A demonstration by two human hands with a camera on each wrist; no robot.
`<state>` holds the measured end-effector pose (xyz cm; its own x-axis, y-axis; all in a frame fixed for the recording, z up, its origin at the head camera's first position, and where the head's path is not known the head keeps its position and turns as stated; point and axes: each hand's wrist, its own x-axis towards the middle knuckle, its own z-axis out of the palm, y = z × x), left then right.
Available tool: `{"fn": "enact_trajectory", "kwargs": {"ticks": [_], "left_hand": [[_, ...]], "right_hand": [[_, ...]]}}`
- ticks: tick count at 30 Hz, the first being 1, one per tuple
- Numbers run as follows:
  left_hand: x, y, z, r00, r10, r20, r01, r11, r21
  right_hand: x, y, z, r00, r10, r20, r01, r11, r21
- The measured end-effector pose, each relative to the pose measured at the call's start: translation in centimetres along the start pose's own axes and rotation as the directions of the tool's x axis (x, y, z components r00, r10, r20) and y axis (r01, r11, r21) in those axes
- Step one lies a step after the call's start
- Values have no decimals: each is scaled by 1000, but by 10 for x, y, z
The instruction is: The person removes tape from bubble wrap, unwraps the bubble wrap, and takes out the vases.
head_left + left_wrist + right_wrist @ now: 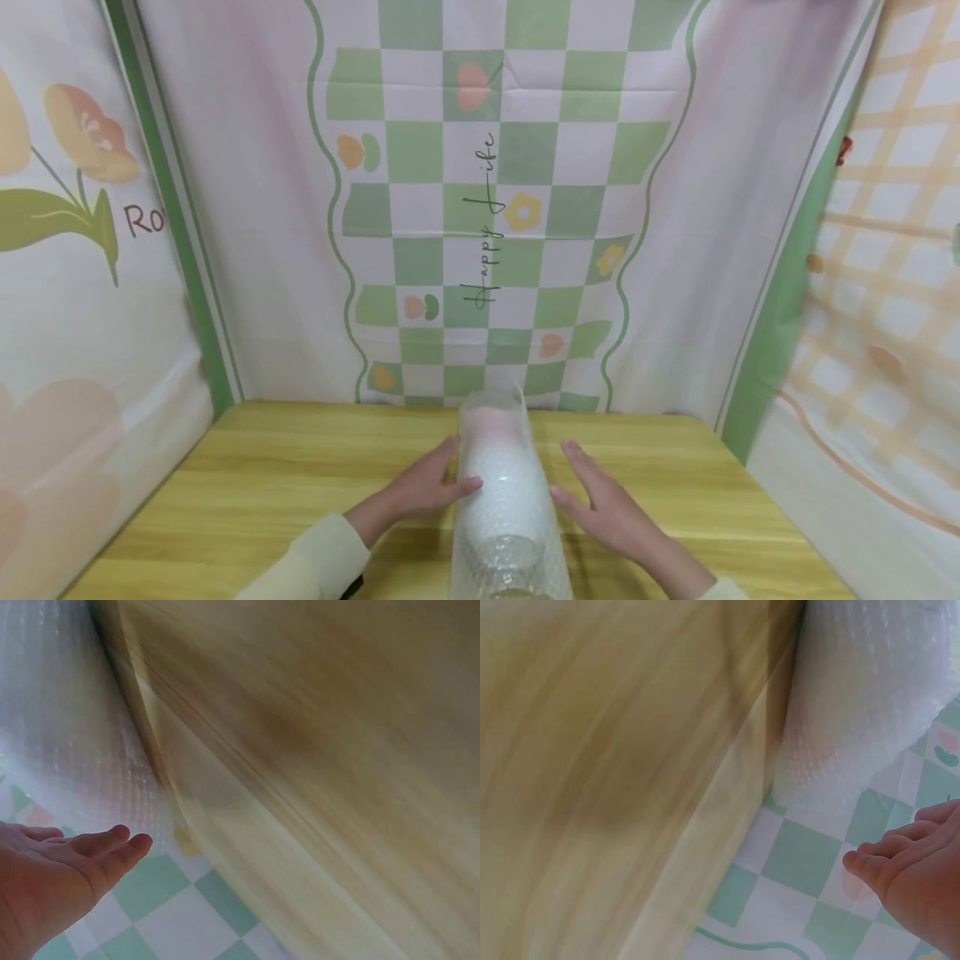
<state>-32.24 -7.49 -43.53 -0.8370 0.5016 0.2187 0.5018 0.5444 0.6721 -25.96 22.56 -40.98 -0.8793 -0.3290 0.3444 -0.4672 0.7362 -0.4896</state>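
Cloth (487, 208) hangs behind and beside the yellowish table (315, 450) bearing bubble wrap (506, 500).

Clear bubble wrap (510, 500) over white and pink
The table (300, 467) shows yellow wood grain; the back curtain (422, 150) is checked green and white; the sleeves (315, 560) are cream.

Left grip (426, 487) pointing forward, thumb (463, 488) jutting inward; right grip (611, 510) facing it, fingers (584, 464) lying straight; forearms (675, 567) slanting inward.
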Motion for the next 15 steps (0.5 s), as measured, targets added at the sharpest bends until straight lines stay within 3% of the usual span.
{"fn": "enact_trajectory", "kwargs": {"ticks": [4,10,15], "left_hand": [[0,2,5,1000,25,-1,-25,997,-72],[2,6,11,1000,-22,7,23,989,-144],[4,10,17,998,-68,-1,66,966,-250]], "right_hand": [[-5,-4,2,1000,10,0,-10,1000,27],[-11,-11,5,999,37,29,-39,996,81],[-16,-16,8,997,54,56,-61,989,137]]}}
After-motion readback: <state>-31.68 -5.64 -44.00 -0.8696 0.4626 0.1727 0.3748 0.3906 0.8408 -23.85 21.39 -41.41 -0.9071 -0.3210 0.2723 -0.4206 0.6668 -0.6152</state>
